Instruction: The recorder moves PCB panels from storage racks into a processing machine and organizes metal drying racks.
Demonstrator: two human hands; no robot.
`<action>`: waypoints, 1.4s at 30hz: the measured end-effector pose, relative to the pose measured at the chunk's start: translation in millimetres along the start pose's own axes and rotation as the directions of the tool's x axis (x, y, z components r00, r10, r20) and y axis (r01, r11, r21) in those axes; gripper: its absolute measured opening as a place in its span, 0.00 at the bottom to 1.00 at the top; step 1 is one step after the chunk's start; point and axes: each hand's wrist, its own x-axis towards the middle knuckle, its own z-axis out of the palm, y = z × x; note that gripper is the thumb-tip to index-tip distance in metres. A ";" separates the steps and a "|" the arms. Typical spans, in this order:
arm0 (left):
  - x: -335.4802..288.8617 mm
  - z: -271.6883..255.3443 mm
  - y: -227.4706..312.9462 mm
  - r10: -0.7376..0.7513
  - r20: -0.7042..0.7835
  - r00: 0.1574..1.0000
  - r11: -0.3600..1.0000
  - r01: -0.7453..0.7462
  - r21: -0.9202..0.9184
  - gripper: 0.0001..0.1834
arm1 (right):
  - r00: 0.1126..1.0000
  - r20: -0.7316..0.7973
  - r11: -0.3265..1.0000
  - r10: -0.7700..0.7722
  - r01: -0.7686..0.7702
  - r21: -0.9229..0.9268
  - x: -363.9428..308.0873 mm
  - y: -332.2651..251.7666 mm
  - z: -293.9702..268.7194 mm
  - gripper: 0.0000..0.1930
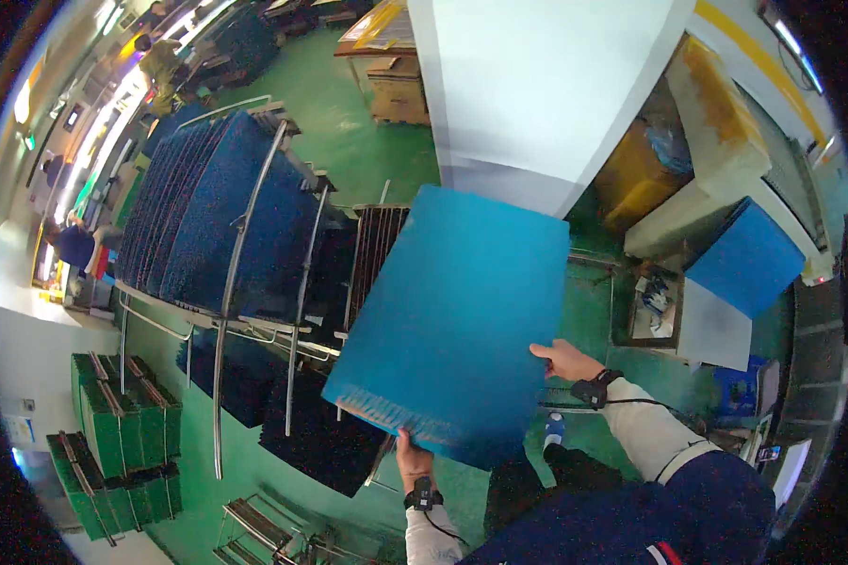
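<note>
Left hand [413, 460] sits at the end of a nearly vertical left forearm [431, 539], in a pinch grip, thumb pointing up, other digits mostly hidden. Right hand [572, 362] is higher and farther right, also gripping, thumb directed leftward; right forearm [643, 426] slants in from lower right. Both forearms white-sleeved; hands well apart.

My left hand [414, 460] and right hand [569, 361] are bare. A small black box [424, 495] is strapped at my left wrist, a second box [591, 389] at my right, each with a thin dark cable [645, 402]. Whitish sleeves [645, 431] cover my forearms. My navy top [725, 499] bears a red-and-white stripe [664, 553]. My trousers [513, 492] are black, my shoe [554, 429] blue and white.
</note>
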 end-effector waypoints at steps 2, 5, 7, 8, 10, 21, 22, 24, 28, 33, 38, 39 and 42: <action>-5.9 8.7 10.0 0.064 0.000 0.998 0.998 -0.064 0.006 0.28 | 0.999 -0.029 0.999 -0.044 0.045 0.016 -18.8 -59.4 5.4 0.21; -11.6 32.5 17.8 0.053 0.012 0.998 0.998 -0.054 0.036 0.29 | 0.994 -0.063 0.982 0.091 -0.079 0.171 -39.3 -93.7 -2.8 0.23; -14.8 47.4 18.0 0.049 -0.035 0.998 0.995 -0.046 0.090 0.30 | 0.971 -0.033 0.930 0.235 -0.215 0.298 -51.8 -90.9 -11.3 0.25; -16.2 45.7 17.7 0.050 -0.028 0.998 0.994 -0.047 0.097 0.30 | 0.959 -0.051 0.911 0.280 -0.249 0.329 -58.8 -96.2 -12.8 0.26; -18.3 41.8 14.6 0.044 -0.019 0.999 0.995 -0.042 0.089 0.29 | 0.944 -0.071 0.889 0.321 -0.275 0.367 -71.0 -91.6 -16.3 0.29; -86.3 100.9 -29.9 0.063 0.192 0.979 0.968 -0.107 0.228 0.21 | 0.955 0.020 0.742 0.297 -0.244 0.625 -195.5 -71.2 -56.4 0.22; -95.4 94.5 -35.6 -0.016 0.248 0.969 0.982 -0.032 0.188 0.22 | 0.957 0.032 0.746 0.287 -0.244 0.620 -209.8 -68.7 -59.0 0.22; -115.1 110.7 -59.6 0.033 0.155 0.987 0.973 -0.067 0.221 0.22 | 0.938 0.031 0.632 0.346 -0.258 0.731 -240.4 -57.0 -67.4 0.18; -160.6 128.5 -105.9 0.169 0.161 0.972 0.890 -0.221 0.399 0.18 | 0.925 0.019 0.559 0.380 -0.246 0.792 -286.4 17.9 -79.5 0.16; -214.8 153.3 -149.3 0.106 0.079 0.991 0.901 -0.129 0.414 0.15 | 0.829 0.013 0.394 0.560 -0.280 0.875 -367.6 50.8 -83.5 0.15; -236.4 167.0 -168.1 0.152 0.026 0.988 0.863 -0.145 0.484 0.10 | 0.845 0.015 0.321 0.534 -0.219 0.921 -425.5 41.6 -92.2 0.15; -241.2 169.5 -166.9 0.144 0.069 0.987 0.880 -0.159 0.447 0.11 | 0.862 0.022 0.307 0.507 -0.204 0.930 -436.6 30.5 -92.8 0.14; -259.2 215.1 -168.3 0.148 0.224 0.963 0.790 -0.252 0.560 0.13 | 0.877 -0.071 0.320 0.476 -0.098 0.943 -453.1 28.0 -88.1 0.16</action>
